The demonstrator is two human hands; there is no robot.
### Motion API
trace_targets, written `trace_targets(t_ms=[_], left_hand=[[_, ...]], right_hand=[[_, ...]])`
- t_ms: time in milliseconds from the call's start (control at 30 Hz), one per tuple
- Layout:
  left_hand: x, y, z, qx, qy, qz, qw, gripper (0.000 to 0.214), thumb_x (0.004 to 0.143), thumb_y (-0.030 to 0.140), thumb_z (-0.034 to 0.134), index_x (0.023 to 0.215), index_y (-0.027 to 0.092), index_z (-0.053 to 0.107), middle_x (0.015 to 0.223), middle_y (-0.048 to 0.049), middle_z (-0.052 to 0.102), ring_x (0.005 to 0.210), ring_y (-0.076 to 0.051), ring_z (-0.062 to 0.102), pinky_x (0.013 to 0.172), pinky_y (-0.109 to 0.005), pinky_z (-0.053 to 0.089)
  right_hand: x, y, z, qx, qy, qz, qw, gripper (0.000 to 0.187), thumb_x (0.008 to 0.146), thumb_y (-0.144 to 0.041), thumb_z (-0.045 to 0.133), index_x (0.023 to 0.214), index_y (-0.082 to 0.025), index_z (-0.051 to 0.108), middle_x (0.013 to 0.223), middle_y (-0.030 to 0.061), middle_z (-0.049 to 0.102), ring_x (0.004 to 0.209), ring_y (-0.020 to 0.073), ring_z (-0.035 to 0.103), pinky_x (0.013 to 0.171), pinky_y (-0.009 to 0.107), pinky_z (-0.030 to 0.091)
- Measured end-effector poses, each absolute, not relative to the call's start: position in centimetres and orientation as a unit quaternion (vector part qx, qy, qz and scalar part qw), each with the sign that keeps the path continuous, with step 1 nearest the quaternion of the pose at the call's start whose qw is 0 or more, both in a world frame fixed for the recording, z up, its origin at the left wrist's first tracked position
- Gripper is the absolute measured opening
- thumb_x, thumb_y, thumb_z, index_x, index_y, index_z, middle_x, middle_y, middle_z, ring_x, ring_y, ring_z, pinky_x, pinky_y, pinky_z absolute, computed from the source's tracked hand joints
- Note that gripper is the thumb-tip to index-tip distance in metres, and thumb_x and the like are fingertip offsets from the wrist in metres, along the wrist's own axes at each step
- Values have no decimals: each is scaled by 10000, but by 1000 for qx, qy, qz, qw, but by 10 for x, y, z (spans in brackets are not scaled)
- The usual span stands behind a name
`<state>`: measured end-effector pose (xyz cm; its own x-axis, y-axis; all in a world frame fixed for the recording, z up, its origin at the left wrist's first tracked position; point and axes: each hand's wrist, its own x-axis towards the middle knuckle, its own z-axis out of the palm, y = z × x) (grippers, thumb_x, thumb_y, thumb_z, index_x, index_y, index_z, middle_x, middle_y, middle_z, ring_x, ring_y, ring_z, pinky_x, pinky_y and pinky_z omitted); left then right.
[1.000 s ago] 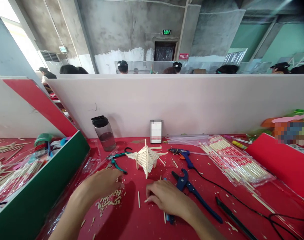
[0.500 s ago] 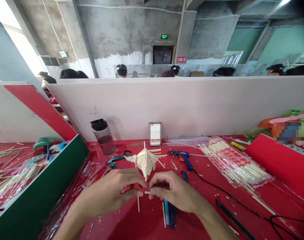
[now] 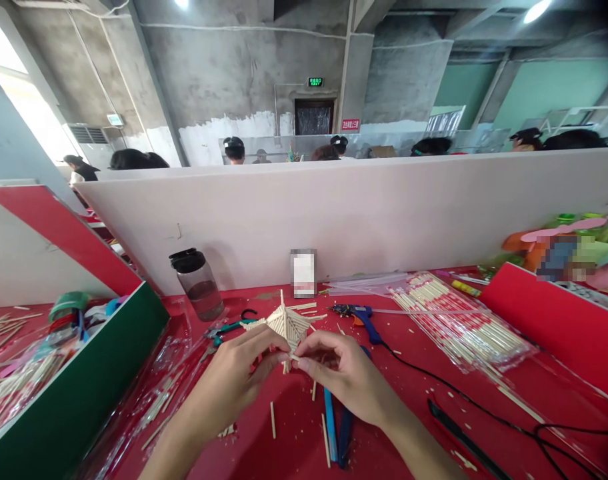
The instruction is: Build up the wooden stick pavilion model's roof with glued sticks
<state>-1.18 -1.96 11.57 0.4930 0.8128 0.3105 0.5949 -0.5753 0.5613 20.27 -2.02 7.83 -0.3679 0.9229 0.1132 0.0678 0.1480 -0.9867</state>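
Bare concrete hall with a dark doorway at the back. Nearer, a white partition (image 3: 359, 220) along the far edge of a red bench (image 3: 414, 407), heads of other people above it. At mid-bench, not far in front of the partition, a stick model (image 3: 284, 322), a fan of pale sticks, standing right behind both hands.

Left hand (image 3: 234, 383) in from the lower left, fingers curled, tips drawn together against the model's near edge. Grip close to shut, though hard to tell whether clamped on the model or only touching it. Right hand (image 3: 344, 377) opposite, thumb and forefinger pinched tight on a short stick (image 3: 294, 358), its free end pointing at the left fingertips and at the foot of the model.

Under the right hand, flat on the bench, a blue cutter (image 3: 335, 420). Left of that, a loose stick (image 3: 273, 420) and scattered offcuts. Behind the left hand, green pliers (image 3: 229, 327). Further back, a dark-capped bottle (image 3: 197, 283), upright near the partition.

Right of the model, a glue gun (image 3: 360, 315) lying on its side, with a black cable (image 3: 459, 393) trailing toward the lower right. Beyond that, wrapped packs of sticks (image 3: 459, 327). At far left, a green-walled box (image 3: 84, 387) with more sticks inside.
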Motion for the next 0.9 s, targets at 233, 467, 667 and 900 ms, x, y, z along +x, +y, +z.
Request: trace_targets(t_ms=[233, 467, 667, 900], left_hand=[[-8, -14, 101, 820, 449, 308, 177, 143, 1010, 254, 517, 966, 235, 652, 878, 1, 683, 735, -139, 624, 675, -224, 452], [-5, -12, 98, 813, 468, 300, 173, 138, 1001, 261, 520, 950, 236, 647, 840, 10, 661, 703, -139, 609, 660, -226, 443], [-6, -11, 96, 816, 470, 289, 172, 142, 990, 254, 520, 944, 239, 654, 843, 4, 667, 718, -152, 619, 663, -234, 441], [-8, -12, 96, 816, 481, 271, 170, 193, 1000, 266, 479, 950, 247, 665, 890, -10, 690, 748, -163, 626, 671, -233, 428]], right_hand=[[201, -18, 75, -415, -648, 471, 431, 178, 933, -393, 662, 943, -229, 729, 878, 21, 749, 785, 172, 667, 671, 262, 472], [199, -16, 73, -437, -645, 448, 439, 162, 897, -378, 694, 893, -218, 720, 807, -3, 713, 663, 140, 590, 594, 245, 418], [197, -14, 67, -435, -643, 453, 438, 137, 888, -343, 696, 920, -212, 720, 846, 1, 718, 724, 150, 609, 624, 244, 419], [196, -14, 67, -431, -651, 454, 430, 137, 910, -320, 650, 921, -201, 716, 809, 12, 728, 721, 159, 626, 611, 246, 410]])
